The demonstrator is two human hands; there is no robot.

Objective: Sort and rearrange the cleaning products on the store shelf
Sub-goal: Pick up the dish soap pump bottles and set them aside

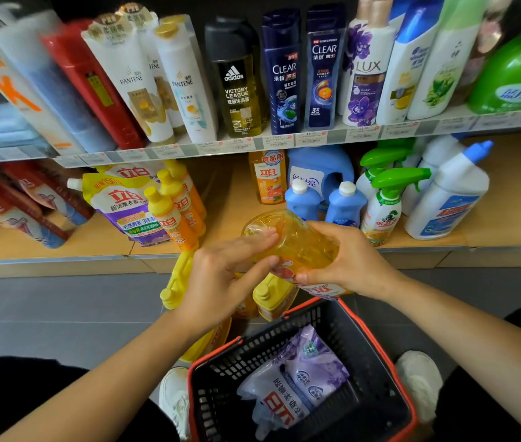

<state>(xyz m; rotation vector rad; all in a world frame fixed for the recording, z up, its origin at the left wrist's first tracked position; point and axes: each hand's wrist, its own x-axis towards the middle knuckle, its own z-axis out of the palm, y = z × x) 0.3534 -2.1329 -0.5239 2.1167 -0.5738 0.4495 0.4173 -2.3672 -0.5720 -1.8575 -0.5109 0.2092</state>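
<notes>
Lower shelf [233, 199]: a wooden board that spans the frame. Above it we note an upper shelf [189, 149] lined with shampoo bottles.

Toward the lower shelf's left end, a yellow refill bag [119, 199] leans behind a row of orange bottles [170, 215] with yellow caps. Toward the right end we record:
- a blue jug [319, 173], with two small blue bottles just in front of it;
- sprays [383, 208] with green triggers;
- a white cleaner [447, 202] with a blue cap.

Basket [268, 342]: black mesh with a red rim. It stands on the floor below the shelf's front edge, between two white shoes. A lilac pouch [294, 387] lies inside it, label up.

Floor bottles [271, 295]: yellow-capped. They stand on the floor just beyond the basket's far rim, close against the shelf's front edge.

Bottle [300, 244]: clear, filled with orange-yellow liquid. It is held in the air over the middle of the shelf's front edge. It is tilted, base toward the shelf's back and label end down toward the basket.

Right hand [348, 260]: its fingers wrap over the bottle's right side, and the thumb lies low near the label.

Left hand [220, 279]: its fingers lie almost straight across the bottle's left side with the thumb below them, so the bottle wall is pinched between the two. We cannot see the bottle's cap.
</notes>
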